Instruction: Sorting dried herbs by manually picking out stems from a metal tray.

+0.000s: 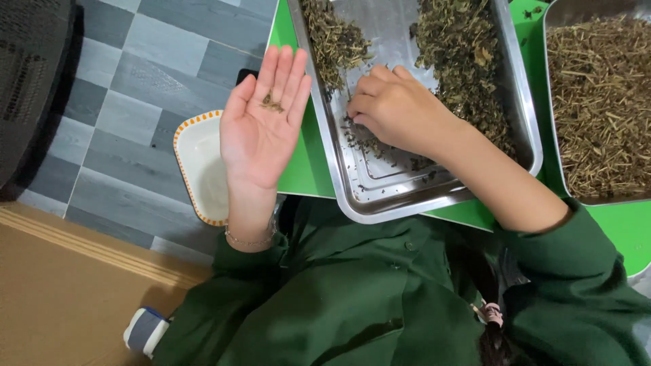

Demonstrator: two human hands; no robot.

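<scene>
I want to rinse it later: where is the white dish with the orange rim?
In the head view, the white dish sits on the grey tiled floor, just beyond the open left hand.

Home-like herb-sorting spot: grey tiled floor, steel trays of dried herbs.

Floor: rectangular tiles in mixed greys — pale, mid and slate — laid in a staggered pattern. A tan board crosses the lower left corner. A dark mesh surface stands upper left. Lighting even — soft shadows.
</scene>
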